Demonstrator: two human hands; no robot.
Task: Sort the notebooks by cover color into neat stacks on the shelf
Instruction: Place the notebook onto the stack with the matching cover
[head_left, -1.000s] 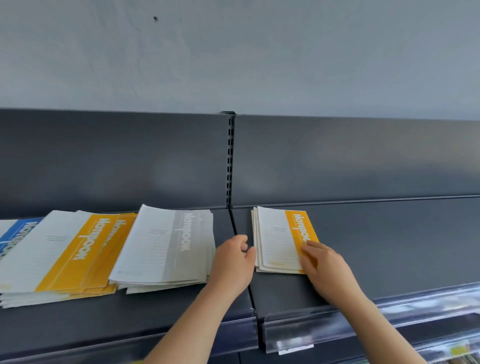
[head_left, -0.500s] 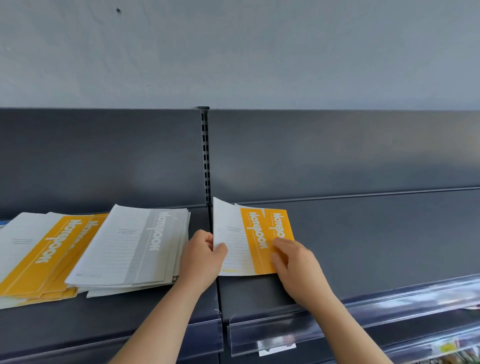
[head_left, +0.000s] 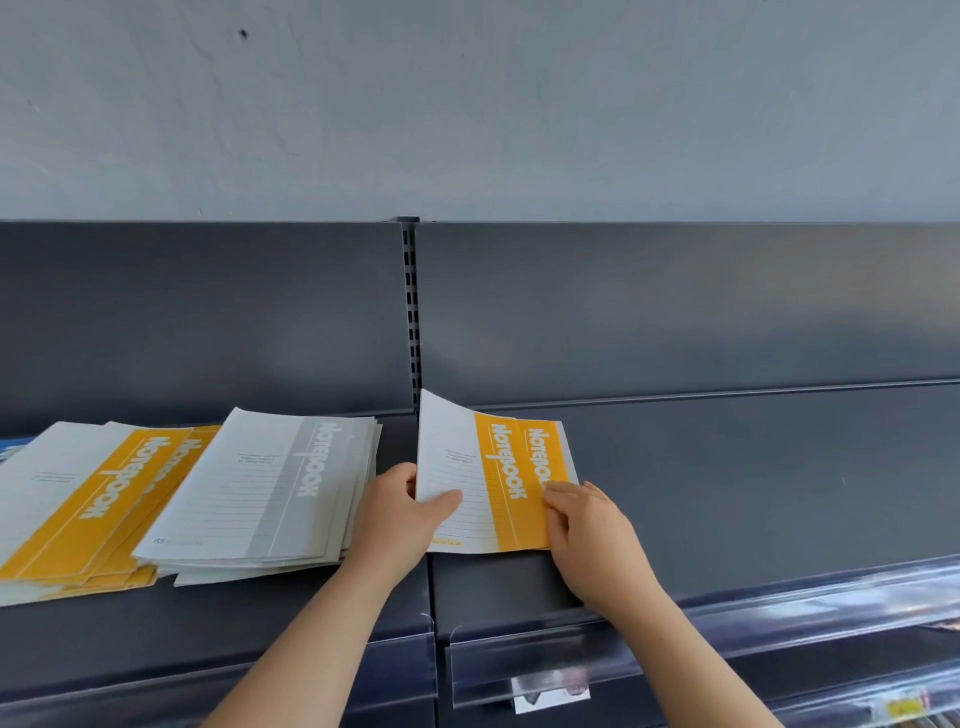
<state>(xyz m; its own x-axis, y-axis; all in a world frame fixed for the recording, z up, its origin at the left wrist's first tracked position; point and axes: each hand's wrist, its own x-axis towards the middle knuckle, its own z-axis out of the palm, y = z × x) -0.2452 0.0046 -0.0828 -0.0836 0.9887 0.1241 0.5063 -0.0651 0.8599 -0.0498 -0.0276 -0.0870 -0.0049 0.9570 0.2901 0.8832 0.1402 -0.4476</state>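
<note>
On the dark shelf (head_left: 727, 493), just right of the slotted upright, lies a small stack of yellow-and-white notebooks (head_left: 498, 483). My left hand (head_left: 400, 519) grips the top notebook's left edge, thumb on the cover, and lifts that side up. My right hand (head_left: 587, 530) presses flat on the stack's right side. Left of the upright sits a fanned grey-and-white notebook pile (head_left: 270, 488). Further left is a loose yellow-and-white pile (head_left: 88, 499). A blue cover (head_left: 13, 449) peeks out at the far left edge.
The slotted upright (head_left: 411, 312) divides the dark back panel. Clear plastic price strips (head_left: 571, 665) run along the shelf's front edge, with a label hanging below. The shelf stretches bare to the right of the yellow stack.
My left hand took hold of the top yellow notebook's left edge and raised it; the stack now shows two offset covers. My right hand stayed on the stack.
</note>
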